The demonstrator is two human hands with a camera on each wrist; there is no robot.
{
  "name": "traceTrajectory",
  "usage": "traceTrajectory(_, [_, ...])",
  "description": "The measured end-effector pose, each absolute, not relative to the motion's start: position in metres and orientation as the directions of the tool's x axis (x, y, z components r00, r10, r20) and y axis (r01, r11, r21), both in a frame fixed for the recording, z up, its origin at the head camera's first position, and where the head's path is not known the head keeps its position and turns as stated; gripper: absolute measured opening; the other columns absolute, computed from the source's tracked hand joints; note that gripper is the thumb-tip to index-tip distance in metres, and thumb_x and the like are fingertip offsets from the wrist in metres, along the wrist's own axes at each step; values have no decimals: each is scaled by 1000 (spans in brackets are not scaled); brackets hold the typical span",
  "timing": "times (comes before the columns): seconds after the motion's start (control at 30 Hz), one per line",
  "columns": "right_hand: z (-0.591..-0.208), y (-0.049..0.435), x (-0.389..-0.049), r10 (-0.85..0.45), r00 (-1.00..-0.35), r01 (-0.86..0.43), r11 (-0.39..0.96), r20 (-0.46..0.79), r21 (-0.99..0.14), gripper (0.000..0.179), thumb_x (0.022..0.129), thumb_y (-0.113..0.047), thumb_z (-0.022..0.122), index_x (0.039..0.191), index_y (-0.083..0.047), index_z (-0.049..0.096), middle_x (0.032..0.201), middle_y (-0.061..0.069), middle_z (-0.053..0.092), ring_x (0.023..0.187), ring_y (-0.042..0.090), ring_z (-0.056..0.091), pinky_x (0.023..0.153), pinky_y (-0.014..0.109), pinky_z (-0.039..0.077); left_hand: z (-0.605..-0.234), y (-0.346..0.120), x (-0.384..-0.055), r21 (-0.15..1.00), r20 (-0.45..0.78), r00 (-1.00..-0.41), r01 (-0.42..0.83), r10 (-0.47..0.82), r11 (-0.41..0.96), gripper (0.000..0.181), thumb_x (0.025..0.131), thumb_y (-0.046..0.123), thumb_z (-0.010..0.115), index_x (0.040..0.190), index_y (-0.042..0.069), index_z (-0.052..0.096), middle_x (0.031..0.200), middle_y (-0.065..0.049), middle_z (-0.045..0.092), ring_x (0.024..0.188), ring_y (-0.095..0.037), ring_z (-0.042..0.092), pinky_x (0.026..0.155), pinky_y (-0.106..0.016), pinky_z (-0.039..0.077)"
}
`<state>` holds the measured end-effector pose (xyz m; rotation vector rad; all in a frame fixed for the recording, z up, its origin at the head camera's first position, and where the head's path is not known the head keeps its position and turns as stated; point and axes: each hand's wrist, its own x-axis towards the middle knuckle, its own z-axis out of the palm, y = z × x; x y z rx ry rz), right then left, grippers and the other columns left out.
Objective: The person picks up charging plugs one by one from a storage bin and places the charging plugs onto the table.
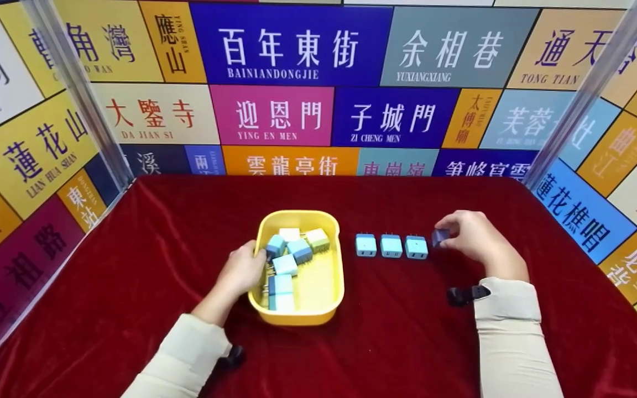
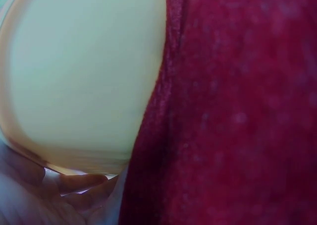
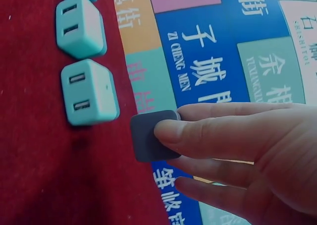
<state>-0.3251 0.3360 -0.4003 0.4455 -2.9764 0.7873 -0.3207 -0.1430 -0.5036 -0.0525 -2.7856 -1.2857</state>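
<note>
My left hand (image 1: pixel 245 268) grips the left rim of a yellow plastic tub (image 1: pixel 336 287); in the left wrist view the fingers (image 2: pixel 84 197) lie against the tub's outer wall (image 2: pixel 89 86). Inside the tub are several USB charger plugs in light blue, blue, white and pale green. My right hand (image 1: pixel 476 240) pinches a dark blue-grey charger plug (image 3: pixel 153 136) between thumb and fingers, just right of a row. That row holds three light-blue USB charger plugs (image 1: pixel 391 246), prongs pointing away and ports facing me. The held plug's ports and prongs are hidden.
A dark red velvet cloth (image 1: pixel 396 342) covers the table. Behind and beside it stand panels (image 1: pixel 291 44) of coloured street-name signs, with clear upright posts (image 1: pixel 578 94) at the corners. Dark wrist straps (image 1: pixel 465 296) sit at the cuffs.
</note>
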Motion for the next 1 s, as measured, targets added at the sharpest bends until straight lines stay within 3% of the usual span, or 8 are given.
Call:
traceTrajectory(0.13, [-408,341,-327,-252,-964,-262,829,88,-493,32,86,2,84,117,8,75,110,25,75,102,40,71,93,56,57,-507,-143,-322,738,113,-994,79,-7,670,39,107,27,48,125,-1,68,109,-19,72,99,-32,66,88,-49,55])
traceTrajectory(0.47, [-421,343,-331,-223,-974,-213,843,40,-494,33,88,2,82,119,8,75,114,26,74,105,41,70,97,58,56,-464,-131,-290,766,31,-999,19,-7,643,37,109,22,47,130,-3,65,115,-21,71,108,-34,65,101,-52,52])
traceTrajectory(0.77, [-430,342,-335,-222,-974,-216,845,45,-489,33,88,5,80,120,8,75,116,28,72,107,42,69,97,58,55,-507,-142,-322,737,112,-994,76,-11,672,35,106,26,49,121,2,69,106,-15,73,100,-28,66,91,-48,55])
traceTrajectory(1.0, [-434,345,-335,-216,-976,-207,844,40,-496,33,88,5,80,120,8,75,115,27,73,107,41,69,96,57,55,-471,-133,-296,759,46,-999,33,-3,650,35,108,21,48,126,-3,66,111,-21,70,106,-34,65,99,-53,53])
